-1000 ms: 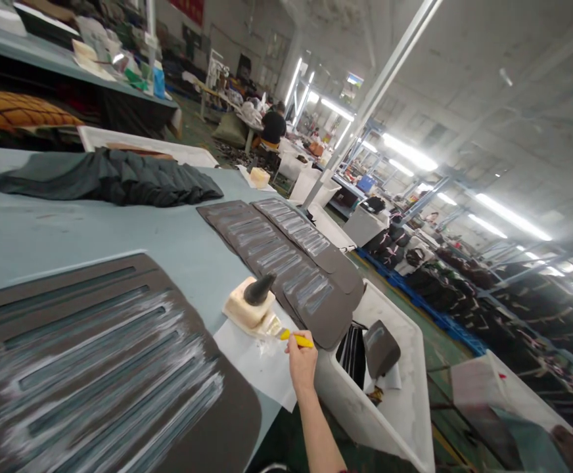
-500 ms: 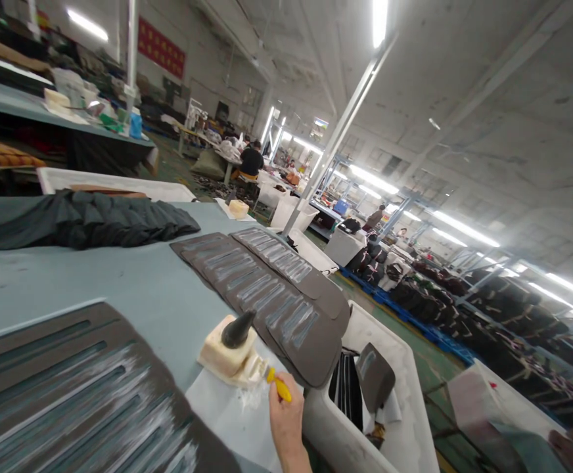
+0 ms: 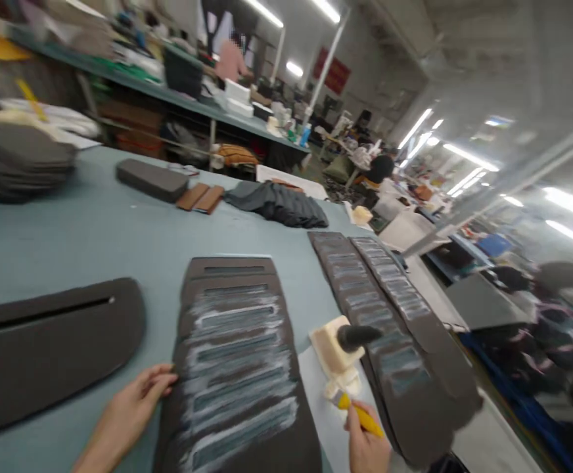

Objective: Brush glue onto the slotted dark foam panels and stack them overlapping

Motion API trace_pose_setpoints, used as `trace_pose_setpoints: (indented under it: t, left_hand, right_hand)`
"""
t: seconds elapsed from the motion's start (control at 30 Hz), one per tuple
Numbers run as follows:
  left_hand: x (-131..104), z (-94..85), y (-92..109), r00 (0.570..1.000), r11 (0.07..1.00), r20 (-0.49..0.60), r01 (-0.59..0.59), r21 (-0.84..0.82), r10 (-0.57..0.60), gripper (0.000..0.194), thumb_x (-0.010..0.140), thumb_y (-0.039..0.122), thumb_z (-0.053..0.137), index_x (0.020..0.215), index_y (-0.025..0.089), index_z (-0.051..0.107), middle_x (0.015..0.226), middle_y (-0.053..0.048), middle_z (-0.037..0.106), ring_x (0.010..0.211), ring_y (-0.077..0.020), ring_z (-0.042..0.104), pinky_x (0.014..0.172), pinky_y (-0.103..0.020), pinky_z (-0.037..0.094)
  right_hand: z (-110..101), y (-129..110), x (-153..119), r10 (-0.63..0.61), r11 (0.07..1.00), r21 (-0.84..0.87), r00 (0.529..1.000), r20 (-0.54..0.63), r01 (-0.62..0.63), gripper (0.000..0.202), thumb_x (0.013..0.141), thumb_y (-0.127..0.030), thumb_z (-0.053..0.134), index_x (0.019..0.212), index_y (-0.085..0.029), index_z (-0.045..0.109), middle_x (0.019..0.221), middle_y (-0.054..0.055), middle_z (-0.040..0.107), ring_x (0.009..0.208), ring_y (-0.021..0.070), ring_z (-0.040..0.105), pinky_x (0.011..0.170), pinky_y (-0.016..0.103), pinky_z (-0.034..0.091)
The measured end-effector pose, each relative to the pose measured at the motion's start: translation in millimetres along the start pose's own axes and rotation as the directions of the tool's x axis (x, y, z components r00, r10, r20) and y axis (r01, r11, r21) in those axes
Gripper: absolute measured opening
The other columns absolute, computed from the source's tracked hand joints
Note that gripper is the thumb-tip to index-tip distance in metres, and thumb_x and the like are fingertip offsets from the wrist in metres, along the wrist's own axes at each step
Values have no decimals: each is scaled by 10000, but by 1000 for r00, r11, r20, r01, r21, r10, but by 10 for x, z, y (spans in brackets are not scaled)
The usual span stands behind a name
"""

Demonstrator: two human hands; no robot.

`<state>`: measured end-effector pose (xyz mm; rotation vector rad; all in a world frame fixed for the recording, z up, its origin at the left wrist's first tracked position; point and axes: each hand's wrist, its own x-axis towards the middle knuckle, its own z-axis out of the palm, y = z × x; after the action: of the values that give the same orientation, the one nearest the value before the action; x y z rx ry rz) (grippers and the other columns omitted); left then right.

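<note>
Through my feed, the slotted panel lies lengthwise away from me. My left hand is nearer, fingertips at its left edge; I cannot tell whether they pinch. Right of the panel, my right hand grips a yellow-handled brush.

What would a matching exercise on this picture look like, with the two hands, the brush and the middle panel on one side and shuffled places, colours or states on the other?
Things:
1. Left hand
2. Right hand
3. Brush
4. Middle panel

Places, colours or states:
A. Dark, streaked with white
B. Closed around the brush
C. At the middle panel's left edge
D. Yellow-handled

Right pairs: 1-C, 2-B, 3-D, 4-A
</note>
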<state>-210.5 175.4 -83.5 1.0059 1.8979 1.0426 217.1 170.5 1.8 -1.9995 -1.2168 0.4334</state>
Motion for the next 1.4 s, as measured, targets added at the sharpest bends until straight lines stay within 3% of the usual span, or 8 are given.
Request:
trace_pose_setpoints:
  t: [0.13,0.33,0.67,0.8,1.03,1.13,1.27,1.4]
  left_hand:
    - [153,-116,-47,1000,995,-9,20,-94,-21,507,755,599,537,1058,194,573,919,-52,697,869,-219,663,850,-380,519]
    - [630,16,355,971,970,-61,-223,101,229,264,843,416,479,977,215,586,1009,-56,654,963,-201,609,907,-364,462]
    - [1204,117,713,939,737,-83,-205,644,334,268,827,225,488,1077,148,547,1109,-126,598,1037,-276,525,883,-414,382]
    - [1242,115,683,945,696,-64,-190,692,322,276,815,237,502,1064,129,554,1104,-137,587,1042,-290,517,873,-417,379]
    - [1246,111,638,938,696,-61,-208,688,341,308,806,233,513,1094,128,544,1113,-142,577,1037,-288,506,876,-415,371]
    - [1249,107,643,936,688,-59,-212,694,348,303,816,236,494,1096,132,545,1106,-146,576,1024,-288,506,872,-419,370]
    - [1251,84,665,938,685,-44,-219,695,344,294,816,246,494,1087,146,551,1083,-142,582,1026,-280,508,881,-411,364]
    - [1246,69,689,941,688,-42,-214,693,335,284,813,249,496,1075,155,556,1070,-138,590,1028,-271,514,879,-402,362]
  right_hand:
    - [539,-685,244,-81,993,92,988,135,69,359,725,-522,591,861,-192,631,701,5,638,623,181,602,645,283,456]
    - [1622,-1817,374,-247,944,292,915,320,153,267,773,-432,559,870,-187,599,599,-40,563,557,139,533,572,247,419]
    - [3084,-2530,272,-390,890,420,770,505,176,204,762,-357,527,842,-188,608,632,-40,564,518,106,486,526,221,387]
    - [3150,-2361,478,-397,907,352,747,533,232,209,763,-368,524,832,-193,617,598,-48,542,513,110,475,533,224,383]
    - [2603,-1959,1245,-323,943,11,912,255,331,254,736,-420,533,785,-187,619,570,-32,546,549,148,493,590,265,371]
    - [2741,-2182,954,-418,908,148,853,313,391,248,774,-407,512,807,-184,615,644,-20,583,592,139,507,615,253,385]
    - [3128,-2507,400,-526,848,367,694,492,382,195,807,-349,496,836,-194,611,714,-19,599,607,119,509,610,229,396]
    - [3248,-2622,216,-512,858,247,720,468,450,169,812,-319,478,788,-210,605,611,-36,544,546,123,459,581,239,363]
